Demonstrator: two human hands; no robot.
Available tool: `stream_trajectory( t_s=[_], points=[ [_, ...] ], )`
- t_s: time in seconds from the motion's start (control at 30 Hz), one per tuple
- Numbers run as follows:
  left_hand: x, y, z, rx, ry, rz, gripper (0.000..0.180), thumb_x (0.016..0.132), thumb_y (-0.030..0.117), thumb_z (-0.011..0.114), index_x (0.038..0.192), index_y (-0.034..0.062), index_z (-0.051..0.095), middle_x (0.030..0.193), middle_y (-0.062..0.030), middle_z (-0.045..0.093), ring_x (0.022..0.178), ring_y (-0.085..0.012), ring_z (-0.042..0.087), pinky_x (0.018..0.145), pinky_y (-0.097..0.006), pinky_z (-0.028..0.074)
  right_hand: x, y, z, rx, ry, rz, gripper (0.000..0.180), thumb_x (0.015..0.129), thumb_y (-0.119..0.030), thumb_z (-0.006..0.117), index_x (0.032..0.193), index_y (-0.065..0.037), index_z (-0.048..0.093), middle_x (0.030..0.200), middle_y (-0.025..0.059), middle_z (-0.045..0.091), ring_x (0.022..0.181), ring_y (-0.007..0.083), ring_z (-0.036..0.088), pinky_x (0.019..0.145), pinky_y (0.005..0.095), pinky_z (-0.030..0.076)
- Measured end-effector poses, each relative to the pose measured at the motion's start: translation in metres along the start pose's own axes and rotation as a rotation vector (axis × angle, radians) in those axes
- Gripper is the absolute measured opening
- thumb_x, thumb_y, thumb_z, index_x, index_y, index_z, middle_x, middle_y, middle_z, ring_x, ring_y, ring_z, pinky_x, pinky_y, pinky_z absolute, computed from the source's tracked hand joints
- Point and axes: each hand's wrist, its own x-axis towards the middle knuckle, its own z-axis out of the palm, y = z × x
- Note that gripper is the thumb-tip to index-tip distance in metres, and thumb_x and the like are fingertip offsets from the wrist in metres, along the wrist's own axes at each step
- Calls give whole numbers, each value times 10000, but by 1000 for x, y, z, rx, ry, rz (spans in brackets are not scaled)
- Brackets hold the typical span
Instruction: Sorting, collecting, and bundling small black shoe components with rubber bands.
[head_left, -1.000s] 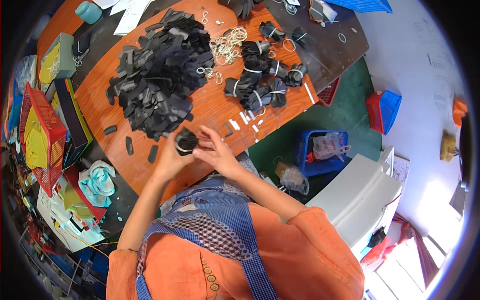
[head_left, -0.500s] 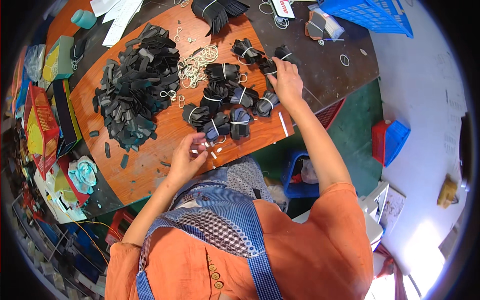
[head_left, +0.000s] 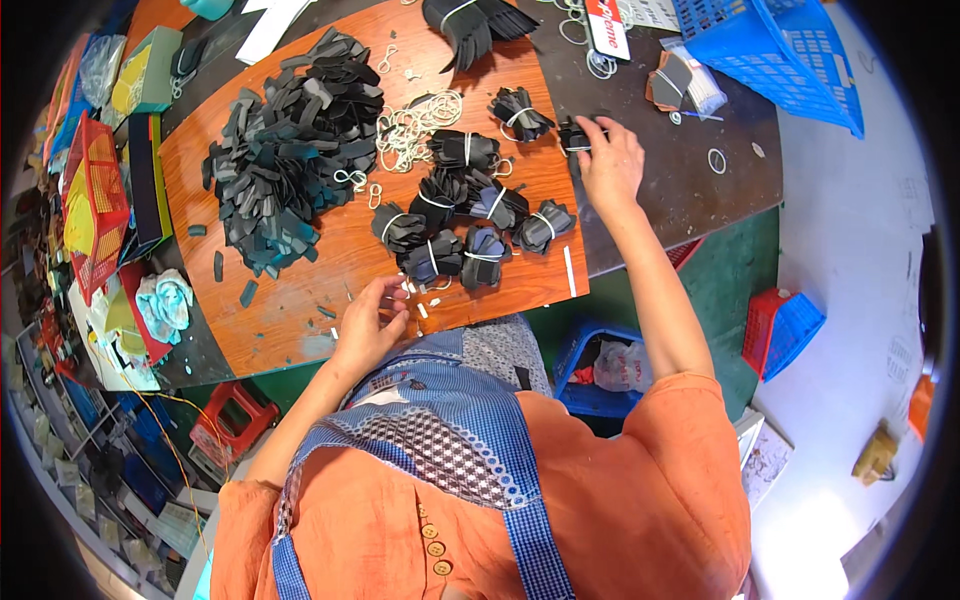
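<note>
My right hand [head_left: 613, 165] reaches past the wooden board's right edge, its fingers closed around a banded bundle of black strips [head_left: 575, 136] on the dark tabletop. The hand partly hides that bundle. My left hand [head_left: 370, 318] rests near the board's front edge with fingers loosely curved and apart, holding nothing. Small white scraps [head_left: 422, 311] lie by its fingertips. Several more banded bundles [head_left: 485, 257] sit between the hands, each with a pale rubber band around it. Behind them is a heap of pale rubber bands [head_left: 415, 125]. A large pile of loose black strips [head_left: 290, 150] covers the board's left part.
The orange-brown board [head_left: 330, 345] lies on a dark table [head_left: 690, 215]. A fanned black stack [head_left: 478, 30] stands at the back. On the right are a blue basket [head_left: 775, 60] and a banded stack of flat pieces [head_left: 670, 80]. Red trays [head_left: 95, 205] line the left.
My right hand has moved right, off the board, and a bundle it touched has gone from its former spot there. My left hand stays nearly in place. The whole view has shifted slightly.
</note>
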Motion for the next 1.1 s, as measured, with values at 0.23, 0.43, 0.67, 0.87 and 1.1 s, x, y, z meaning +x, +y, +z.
stream_trajectory(
  t_s=[0.23,0.43,0.67,0.87,1.1],
  points=[
    [-4,-8,-2,19,26,0,466,860,-12,690,1303,47,554,1080,-65,686,962,-151,669,772,-286,566,43,-64,24,130,101,-451,480,792,-144,740,1253,-247,656,1287,94,608,1196,312,552,1024,529,400],
    [-13,-19,-7,-4,46,-33,429,875,-3,676,1288,39,568,1075,-69,685,955,-154,671,791,-293,561,40,-84,22,88,61,-336,407,803,-217,746,1205,-239,690,1285,60,618,1210,299,538,1059,512,357],
    [-15,-17,-11,-40,0,-28,417,883,-11,659,1288,37,574,1067,-69,684,946,-154,666,800,-295,561,26,-110,40,362,-152,-251,431,814,-328,776,1213,-193,682,1145,78,682,1103,302,614,996,470,426],
    [-18,-29,-18,-43,-16,-27,417,873,-22,646,1278,39,573,1068,-74,681,955,-159,665,814,-298,565,-4,-92,20,173,52,-132,543,823,-288,774,1319,-147,603,1253,115,610,1153,320,573,974,431,468],
    [-12,-31,-17,-44,-67,-19,413,875,-10,648,1278,42,570,1068,-81,683,950,-167,667,808,-306,561,-55,-100,3,259,-111,-125,669,720,-266,851,1325,-162,585,1230,94,560,1156,317,529,982,456,407]
  ],
)
